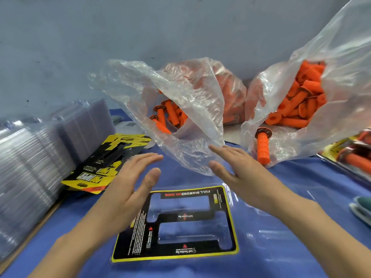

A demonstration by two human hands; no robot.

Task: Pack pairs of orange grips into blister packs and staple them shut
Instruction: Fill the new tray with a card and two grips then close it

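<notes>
An open blister pack with a black and yellow card (176,223) lies flat on the blue table in front of me, its two cavities holding nothing. My left hand (130,181) and my right hand (236,167) hover above its far end with fingers straight, holding nothing. Just beyond them a clear plastic bag (180,109) gapes open with several orange grips (168,115) inside. My right fingertips are at this bag's lower edge. A second clear bag (313,91) at the right is full of orange grips, with one grip (263,146) at its mouth.
A tall stack of clear blister shells (34,157) fills the left side. Loose yellow and black cards (106,163) lie beside it. Packed blister packs (351,157) sit at the right edge. A grey wall stands behind the bags.
</notes>
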